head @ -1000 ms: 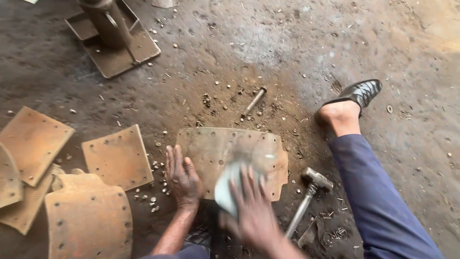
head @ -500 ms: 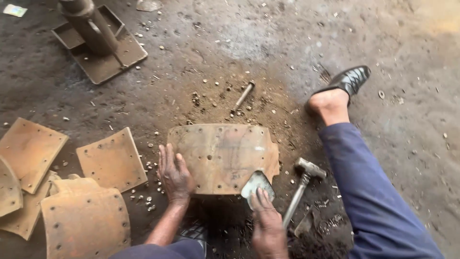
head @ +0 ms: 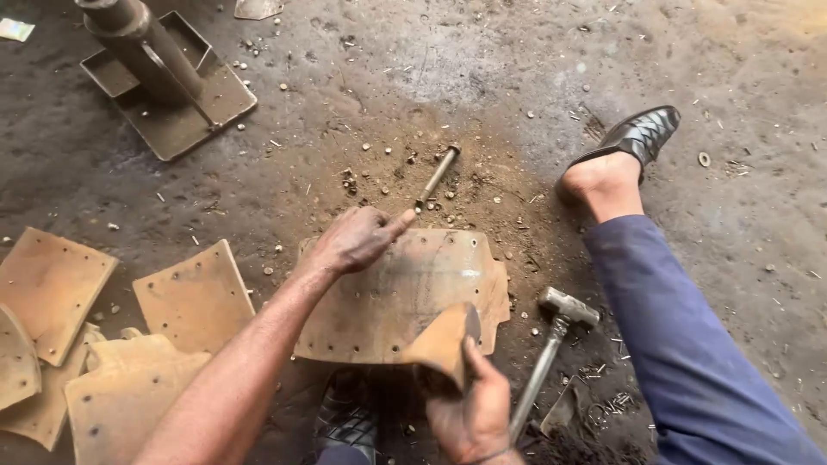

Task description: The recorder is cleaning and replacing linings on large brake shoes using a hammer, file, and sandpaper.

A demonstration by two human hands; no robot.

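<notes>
A curved brown lining plate [head: 405, 293] with rivet holes lies on the dirt floor in front of me. My left hand [head: 357, 239] reaches across its far left corner, holding nothing, fingers loosely curled and the forefinger pointing at a thin metal punch [head: 435, 176] lying just beyond. My right hand [head: 469, 413] is at the plate's near edge, gripping a small curved lining piece [head: 444, 340] that stands up against the plate. A hammer [head: 560, 308] rests on the floor right of the plate, its handle running back beside my right hand.
Several similar brown plates [head: 194, 297] lie stacked at the left. A metal post on a square base [head: 172, 95] stands at the far left. My leg in blue trousers [head: 689, 362] and a black shoe [head: 637, 138] stretch along the right. Rivets and chips litter the floor.
My left hand left the plate's near left edge and reached forward toward the punch. My right hand drew back to the near edge and now holds the small piece upright.
</notes>
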